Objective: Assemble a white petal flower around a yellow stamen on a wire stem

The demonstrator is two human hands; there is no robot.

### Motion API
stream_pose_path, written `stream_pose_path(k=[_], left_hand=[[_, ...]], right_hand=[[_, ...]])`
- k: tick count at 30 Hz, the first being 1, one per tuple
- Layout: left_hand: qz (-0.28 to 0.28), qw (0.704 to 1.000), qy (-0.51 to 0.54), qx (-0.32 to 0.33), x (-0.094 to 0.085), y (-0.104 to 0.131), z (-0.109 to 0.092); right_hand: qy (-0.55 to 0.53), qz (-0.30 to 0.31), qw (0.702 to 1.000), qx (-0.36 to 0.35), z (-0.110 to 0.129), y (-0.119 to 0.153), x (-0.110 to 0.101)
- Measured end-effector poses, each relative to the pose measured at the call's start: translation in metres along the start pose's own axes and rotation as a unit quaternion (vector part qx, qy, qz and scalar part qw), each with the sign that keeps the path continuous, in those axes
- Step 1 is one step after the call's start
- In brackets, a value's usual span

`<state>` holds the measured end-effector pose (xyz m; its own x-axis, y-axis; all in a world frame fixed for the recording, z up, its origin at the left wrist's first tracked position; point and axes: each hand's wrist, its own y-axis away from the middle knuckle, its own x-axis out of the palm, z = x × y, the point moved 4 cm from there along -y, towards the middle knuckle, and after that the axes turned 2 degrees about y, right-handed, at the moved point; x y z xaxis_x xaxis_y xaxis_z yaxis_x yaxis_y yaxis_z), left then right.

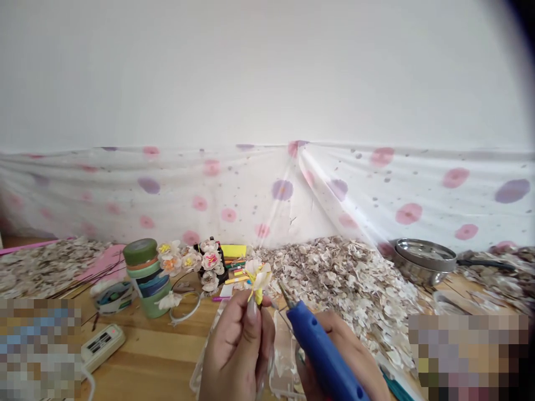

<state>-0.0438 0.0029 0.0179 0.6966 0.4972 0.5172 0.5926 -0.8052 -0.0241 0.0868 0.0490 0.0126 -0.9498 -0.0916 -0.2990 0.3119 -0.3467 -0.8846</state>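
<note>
My left hand [240, 345] pinches a small artificial flower [259, 278] with pale petals and yellow stamens, holding it upright in the middle of the view. Wrapped in my right hand [349, 356] is a blue hot glue gun [321, 351]. Its metal nozzle points up and left, a short way to the right of the flower and apart from it. Beneath both hands sits a clear plastic box [284, 356], partly covered by them. A cluster of finished-looking flowers [188, 260] with yellow, orange and pink centres stands behind and to the left.
A heap of pale petal-like flakes [334, 273] spreads behind my right hand. Stacked metal bowls [424, 262] stand far right. On the left are a green jar [148, 278], a tape roll [113, 297] and a power strip [102, 342]. Patterned plastic sheeting [251, 195] covers the lower wall.
</note>
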Motion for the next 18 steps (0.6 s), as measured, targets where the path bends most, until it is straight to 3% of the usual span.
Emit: stream_pose_path(k=[5,10,13,18], left_hand=[[-0.006,0.999,-0.037,0.016,-0.001,-0.005,0.003],[0.042,0.998,-0.056,-0.006,-0.003,-0.009,0.011],[0.026,0.999,-0.035,-0.023,-0.004,-0.01,0.013],[0.017,1.0,-0.015,-0.013,-0.004,-0.014,0.013]], right_hand=[[-0.009,-0.059,0.992,0.109,-0.004,-0.002,0.002],[0.015,-0.021,0.998,0.052,-0.003,-0.005,0.007],[0.029,0.02,0.999,0.03,-0.004,-0.008,0.006],[0.045,0.02,0.998,0.031,-0.005,-0.007,0.006]])
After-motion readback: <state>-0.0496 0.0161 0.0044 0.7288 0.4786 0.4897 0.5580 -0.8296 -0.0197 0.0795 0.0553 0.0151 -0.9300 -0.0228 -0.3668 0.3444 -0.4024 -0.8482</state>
